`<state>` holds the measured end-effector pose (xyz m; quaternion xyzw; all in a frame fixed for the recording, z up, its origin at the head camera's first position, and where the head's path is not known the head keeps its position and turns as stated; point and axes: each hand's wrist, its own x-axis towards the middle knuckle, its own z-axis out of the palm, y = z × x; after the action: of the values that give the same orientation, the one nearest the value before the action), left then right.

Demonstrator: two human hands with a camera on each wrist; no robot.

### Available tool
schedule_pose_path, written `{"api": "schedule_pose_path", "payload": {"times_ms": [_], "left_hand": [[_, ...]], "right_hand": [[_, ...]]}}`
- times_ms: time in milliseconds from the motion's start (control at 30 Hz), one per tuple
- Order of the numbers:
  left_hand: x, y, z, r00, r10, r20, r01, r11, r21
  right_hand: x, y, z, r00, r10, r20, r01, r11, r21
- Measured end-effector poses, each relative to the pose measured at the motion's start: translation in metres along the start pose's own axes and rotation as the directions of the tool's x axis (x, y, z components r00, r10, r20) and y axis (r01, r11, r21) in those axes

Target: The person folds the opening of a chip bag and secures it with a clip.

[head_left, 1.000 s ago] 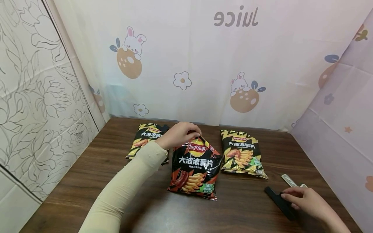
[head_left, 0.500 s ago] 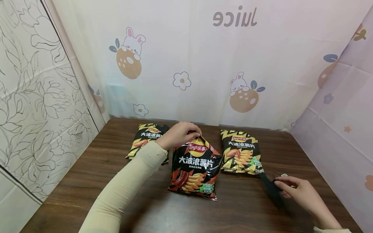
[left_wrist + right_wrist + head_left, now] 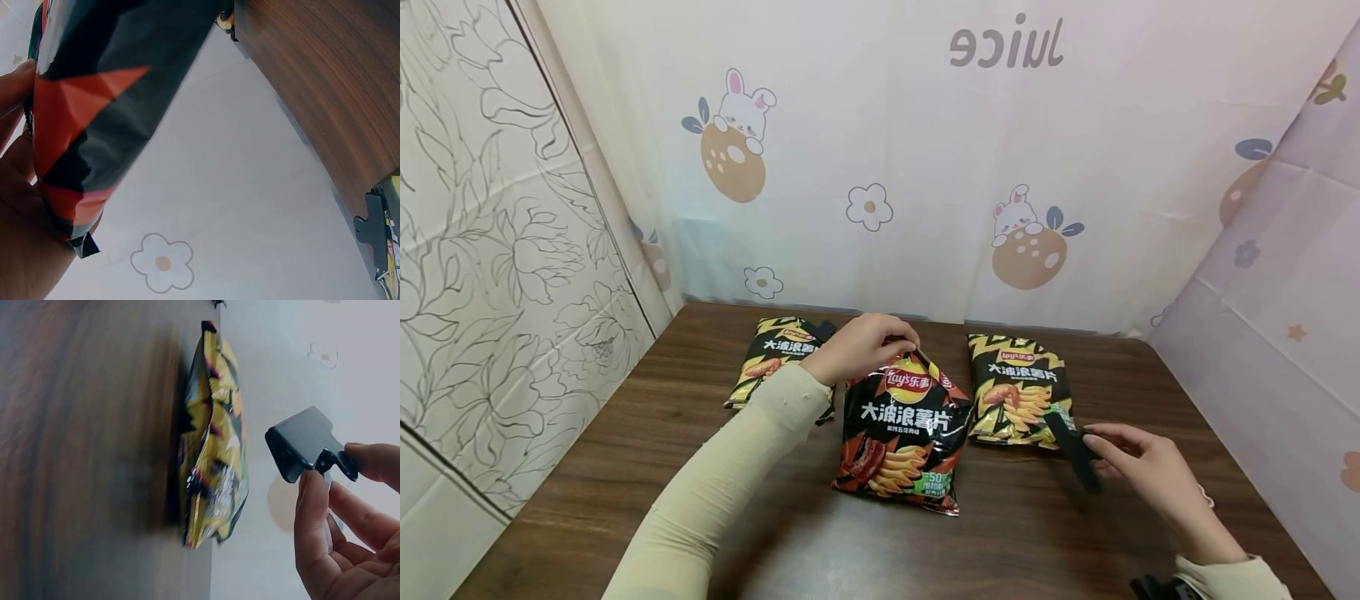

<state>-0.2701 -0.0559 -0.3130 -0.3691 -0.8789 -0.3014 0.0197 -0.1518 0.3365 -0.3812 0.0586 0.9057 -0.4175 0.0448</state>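
Note:
A black-and-red chip bag (image 3: pixel 902 446) is held upright over the table, its top edge pinched in my left hand (image 3: pixel 859 348). In the left wrist view the side of that bag (image 3: pixel 112 94) runs down past my fingers (image 3: pixel 15 90). My right hand (image 3: pixel 1138 467) pinches a black bag clip (image 3: pixel 1072 450) between thumb and fingers. Close up in the right wrist view, the clip (image 3: pixel 306 440) hangs in the air with nothing in its jaws. In the head view it overlaps the lower right corner of a yellow-and-black chip bag (image 3: pixel 1017 392).
Behind my left forearm lies another yellow-and-black chip bag (image 3: pixel 775 354), partly hidden, with a black clip (image 3: pixel 375 231) on its edge. A small white thing (image 3: pixel 1206 497) peeks out behind my right wrist. Printed curtains (image 3: pixel 880 125) stand around the wooden table (image 3: pixel 625 492).
My right hand has lifted the black clip and carried it leftward and away from me, closer to the red bag. The left hand and its bag have stayed put.

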Motion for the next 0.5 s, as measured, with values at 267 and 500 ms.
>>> {"api": "schedule_pose_path", "payload": {"times_ms": [267,500], "left_hand": [[0.0,0.0,0.0,1.0,-0.012,0.007,0.012,1.0,-0.005],[0.001,0.0,-0.001,1.0,-0.012,0.009,0.012,1.0,-0.001]], "right_hand": [[0.008,-0.025,0.005,0.999,-0.038,-0.005,0.038,0.999,-0.01],[0.016,-0.046,0.008,0.995,-0.099,0.028,0.099,0.995,-0.02]]}}
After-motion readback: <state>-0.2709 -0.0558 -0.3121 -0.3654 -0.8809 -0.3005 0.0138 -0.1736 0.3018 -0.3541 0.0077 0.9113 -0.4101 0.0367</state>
